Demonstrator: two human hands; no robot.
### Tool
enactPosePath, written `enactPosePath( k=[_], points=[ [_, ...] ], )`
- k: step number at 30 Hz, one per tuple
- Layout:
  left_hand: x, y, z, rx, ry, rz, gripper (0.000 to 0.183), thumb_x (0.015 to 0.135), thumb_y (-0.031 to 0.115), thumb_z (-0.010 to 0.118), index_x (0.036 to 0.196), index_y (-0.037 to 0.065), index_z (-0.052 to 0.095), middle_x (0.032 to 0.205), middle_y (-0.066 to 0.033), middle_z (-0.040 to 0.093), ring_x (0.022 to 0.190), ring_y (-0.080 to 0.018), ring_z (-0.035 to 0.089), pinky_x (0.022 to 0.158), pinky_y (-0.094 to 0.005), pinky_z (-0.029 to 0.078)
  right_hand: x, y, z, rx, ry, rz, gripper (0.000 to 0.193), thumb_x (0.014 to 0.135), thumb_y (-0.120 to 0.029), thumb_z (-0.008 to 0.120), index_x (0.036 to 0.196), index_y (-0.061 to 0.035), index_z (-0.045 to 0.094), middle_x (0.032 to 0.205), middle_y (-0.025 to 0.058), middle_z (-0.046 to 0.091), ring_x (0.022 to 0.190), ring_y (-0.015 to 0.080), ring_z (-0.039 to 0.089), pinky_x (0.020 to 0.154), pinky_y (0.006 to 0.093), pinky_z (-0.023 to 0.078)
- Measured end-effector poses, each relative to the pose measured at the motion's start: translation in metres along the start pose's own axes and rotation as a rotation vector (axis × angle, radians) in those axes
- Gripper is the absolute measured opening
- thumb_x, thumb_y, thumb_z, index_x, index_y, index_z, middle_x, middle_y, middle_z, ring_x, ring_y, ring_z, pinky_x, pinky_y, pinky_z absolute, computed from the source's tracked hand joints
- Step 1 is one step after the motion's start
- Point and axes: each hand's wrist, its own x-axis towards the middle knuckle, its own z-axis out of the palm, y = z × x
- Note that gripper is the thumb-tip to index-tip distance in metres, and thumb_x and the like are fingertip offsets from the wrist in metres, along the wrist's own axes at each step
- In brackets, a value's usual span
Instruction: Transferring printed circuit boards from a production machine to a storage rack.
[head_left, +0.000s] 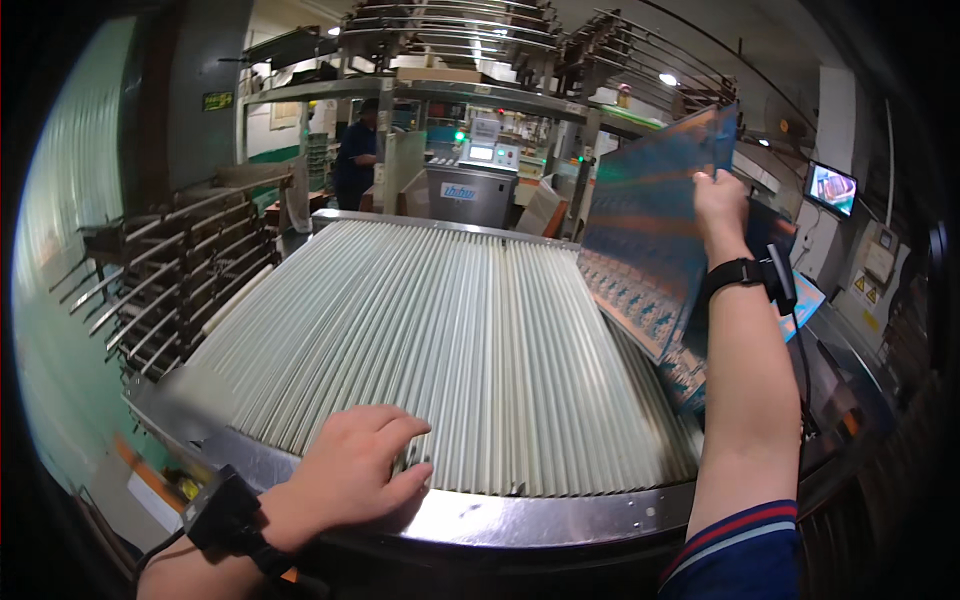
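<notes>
My right hand (722, 208) is raised at the right with its fingers closed on the top edge of a large copper-coloured and blue circuit board panel (645, 200). The panel stands tilted, its lower part beside the right side of a roller conveyor (420, 320). At least one more panel seems to overlap it; how many sheets I grip, I cannot tell. At the conveyor's near edge my left hand (355, 465) hangs over the pale rollers, thumb and fingers apart, with nothing in it.
A polished metal rim (540, 515) borders the conveyor's near side. Left of it stands a rack with metal rods (180, 265). Beyond the far end are a machine with a lit panel (472, 185) and a person in dark clothes (356, 155). A screen (832, 190) hangs at the right.
</notes>
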Motion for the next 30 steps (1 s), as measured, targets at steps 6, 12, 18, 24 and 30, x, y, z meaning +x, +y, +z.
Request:
enactPosePath(
  k=[6, 12, 18, 24, 30],
  points=[
    [0.146, 0.062, 0.028, -0.279, 0.108, 0.067, 0.049, 0.089, 0.032, 0.069, 0.124, 0.000, 0.060, 0.115, -0.0188, 0.065, 0.106, -0.0371, 0.063, 0.094, -0.0447, 0.050, -0.008, -0.019, -0.003, 0.112, -0.037, -0.045, 0.029, 0.095, -0.033, 0.059, 0.100, -0.0053, 0.067, 0.106, 0.0224, 0.070, 0.103, 0.0444, 0.065, 0.087, 0.0523, 0.051],
    [0.272, 0.138, 0.114, -0.326, 0.103, -0.025, 0.072, 0.088, 0.037, 0.069, 0.142, -0.005, 0.045, 0.130, -0.0266, 0.058, 0.122, -0.0418, 0.057, 0.103, -0.0461, 0.047, -0.012, -0.014, -0.017, 0.185, -0.115, -0.081, 0.027, 0.096, -0.034, 0.059, 0.098, -0.0088, 0.066, 0.101, 0.0187, 0.071, 0.097, 0.0441, 0.067, 0.081, 0.0549, 0.053],
    [0.291, 0.163, 0.116, -0.400, -0.015, -0.149, 0.074, 0.089, 0.035, 0.065, 0.147, -0.003, 0.038, 0.129, -0.0315, 0.057, 0.112, -0.0488, 0.061, 0.097, -0.0514, 0.049, -0.012, -0.009, -0.011, 0.189, -0.116, -0.148, 0.024, 0.097, -0.032, 0.056, 0.095, -0.0091, 0.064, 0.092, 0.0206, 0.069, 0.091, 0.0439, 0.068, 0.079, 0.0561, 0.053],
    [0.306, 0.173, 0.119, -0.261, -0.017, -0.163, 0.067, 0.083, 0.019, 0.060, 0.142, -0.005, 0.040, 0.135, -0.0293, 0.055, 0.116, -0.0458, 0.060, 0.097, -0.0499, 0.050, -0.004, 0.009, -0.026, 0.082, -0.119, -0.292, 0.028, 0.097, -0.032, 0.056, 0.094, -0.0044, 0.062, 0.088, 0.0196, 0.067, 0.083, 0.0437, 0.066, 0.073, 0.0563, 0.052],
    [0.303, 0.141, 0.109, -0.258, -0.031, -0.099, 0.066, 0.081, 0.014, 0.058, 0.144, 0.001, 0.044, 0.128, -0.0202, 0.061, 0.093, -0.0329, 0.067, 0.086, -0.0443, 0.054, 0.004, 0.008, -0.046, -0.038, -0.248, -0.256, 0.031, 0.096, -0.034, 0.054, 0.089, -0.0062, 0.068, 0.086, 0.0214, 0.072, 0.083, 0.0434, 0.070, 0.075, 0.0534, 0.057]
  ],
)
